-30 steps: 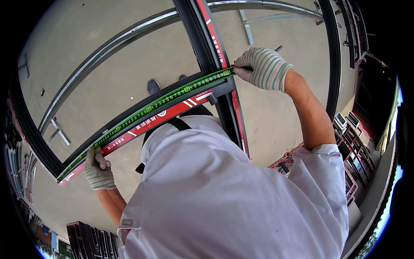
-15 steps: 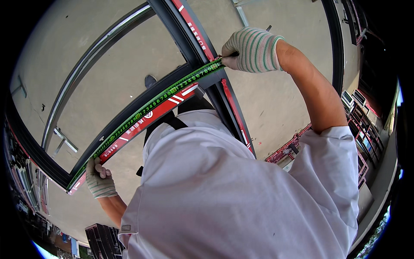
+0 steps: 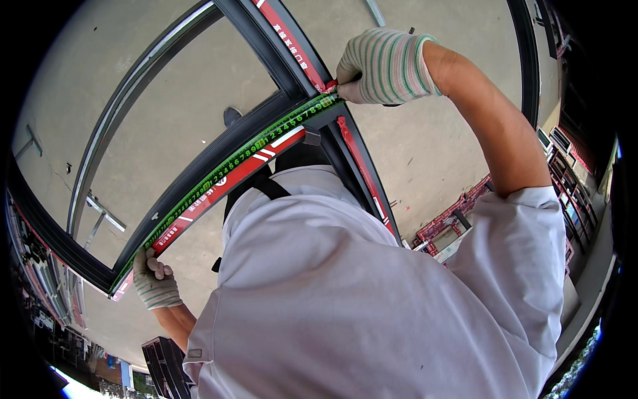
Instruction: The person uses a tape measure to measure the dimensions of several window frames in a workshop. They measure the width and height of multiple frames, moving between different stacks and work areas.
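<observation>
A green tape measure [image 3: 242, 155] is stretched along a dark window-frame bar [image 3: 199, 167] that carries a strip of red film [image 3: 219, 189]. At the bar's right end, my right hand [image 3: 385, 68], in a striped knit glove, pinches the tape's end over the joint with a crossing bar [image 3: 302, 56]. My left hand [image 3: 157, 278], in a glove that leaves the fingertips bare, closes round the tape near the bar's left end. The tape lies nearly flat between both hands. Its case does not show.
The frame's curved-looking outer bars [image 3: 92, 143] surround the pale floor [image 3: 425, 139]. Profiles are stacked at the left [image 3: 48, 282], and dark frames lean at the right [image 3: 571, 193]. A dark stack [image 3: 163, 362] stands at the lower left. My shoe [image 3: 232, 116] shows beyond the bar.
The view has shifted slightly. My right hand still pinches the tape's end and has tilted a little; my left hand keeps its hold near the other end.
</observation>
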{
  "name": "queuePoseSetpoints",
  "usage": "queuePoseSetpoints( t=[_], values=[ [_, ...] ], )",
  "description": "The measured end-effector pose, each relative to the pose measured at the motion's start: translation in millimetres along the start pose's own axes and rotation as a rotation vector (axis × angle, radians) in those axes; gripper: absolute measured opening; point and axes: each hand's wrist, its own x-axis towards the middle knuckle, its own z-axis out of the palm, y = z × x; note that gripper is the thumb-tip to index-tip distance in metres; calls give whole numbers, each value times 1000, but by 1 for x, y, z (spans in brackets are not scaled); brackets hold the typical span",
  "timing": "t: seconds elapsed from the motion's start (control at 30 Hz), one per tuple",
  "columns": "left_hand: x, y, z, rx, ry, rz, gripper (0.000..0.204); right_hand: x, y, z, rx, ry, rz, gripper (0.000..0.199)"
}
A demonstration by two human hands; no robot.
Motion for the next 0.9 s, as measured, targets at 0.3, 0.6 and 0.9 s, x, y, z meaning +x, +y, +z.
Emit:
queuePoseSetpoints(
  t=[0.3,0.6,0.9],
  values=[
    [3,2,-6,1,-1,-23,29,3,-7,-3,6,-75,128,32],
    [8,4,-9,11,-4,-46,31,3,-34,-13,21,-175,311,32],
    [2,3,-3,8,37,-40,30,7,-36,-25,7,-215,393,33]
  ],
)
